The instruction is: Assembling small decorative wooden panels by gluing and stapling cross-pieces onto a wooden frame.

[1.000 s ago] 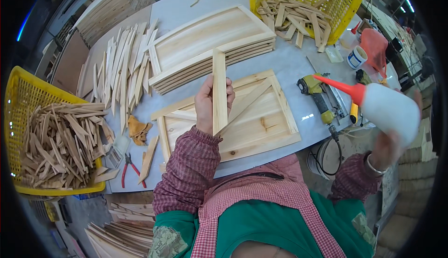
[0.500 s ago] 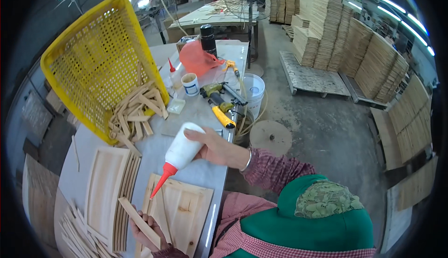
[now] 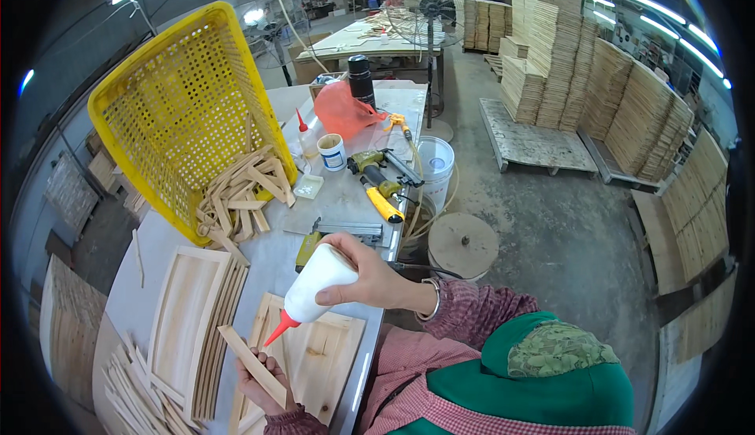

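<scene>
My right hand point(image 3: 363, 273) is wrapped round a white squeeze bottle point(image 3: 318, 284), tilted nozzle-down to the left. Its red pointed tip point(image 3: 281, 328) is just above and beside a short, flat wooden strip point(image 3: 253, 366); I cannot tell whether they touch. At the lower middle, the fingers of my left hand point(image 3: 263, 384) grip that strip at a slant. Under and beside both hands lies a shallow wooden panel point(image 3: 334, 348) with a raised edge, partly covered by the strip and left hand. A stack of similar framed wooden panels point(image 3: 185, 301) stands just left of it.
A tilted yellow basket point(image 3: 177, 112) spills short wooden pieces point(image 3: 244, 191) onto the table. Thin strips point(image 3: 134, 392) lie at the near left. Farther back are nail guns point(image 3: 377, 175), a white tub point(image 3: 332, 152) and a black can point(image 3: 360, 81). A bucket point(image 3: 435, 164) stands beyond the right edge.
My right hand and the bottle have come lower and nearer to me, uncovering a green tool behind them. The strip stays in my left hand. The whole view has shifted slightly.
</scene>
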Available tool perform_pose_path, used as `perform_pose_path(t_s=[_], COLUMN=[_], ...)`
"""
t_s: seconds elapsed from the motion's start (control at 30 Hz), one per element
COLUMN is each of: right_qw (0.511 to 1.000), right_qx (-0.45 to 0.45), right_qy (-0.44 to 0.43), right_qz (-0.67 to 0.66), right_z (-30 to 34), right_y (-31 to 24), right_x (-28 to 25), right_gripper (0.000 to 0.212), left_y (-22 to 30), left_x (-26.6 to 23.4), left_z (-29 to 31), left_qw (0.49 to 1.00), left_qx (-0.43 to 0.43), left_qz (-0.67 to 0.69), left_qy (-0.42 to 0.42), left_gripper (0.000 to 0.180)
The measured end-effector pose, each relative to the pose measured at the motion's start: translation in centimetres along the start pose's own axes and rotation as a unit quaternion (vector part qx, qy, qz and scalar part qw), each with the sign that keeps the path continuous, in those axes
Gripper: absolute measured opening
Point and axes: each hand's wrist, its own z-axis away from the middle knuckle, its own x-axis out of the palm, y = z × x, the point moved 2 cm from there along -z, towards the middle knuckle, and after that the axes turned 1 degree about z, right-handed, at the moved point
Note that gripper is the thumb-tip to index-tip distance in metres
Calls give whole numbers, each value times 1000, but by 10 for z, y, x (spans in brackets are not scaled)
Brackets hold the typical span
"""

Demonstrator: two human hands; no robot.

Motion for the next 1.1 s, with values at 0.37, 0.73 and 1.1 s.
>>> perform_pose_path(t_s=[0.37,0.73,1.1], right_qw=[997,992,987], right_qx=[-46,-56,-111], right_qy=[-66,-75,-97], right_qz=[13,-81,-63], right_z=[10,20,36], right_y=[-20,-20,-17], right_x=[38,64,72], right_gripper=[80,80,79], left_y=[18,35,43], left_x=[-13,-1,0], left_z=[-8,-3,9], left_qw=[997,997,993], left_qx=[69,43,71], left_qz=[-13,55,68], left_qy=[11,41,60], left_gripper=[30,30,29])
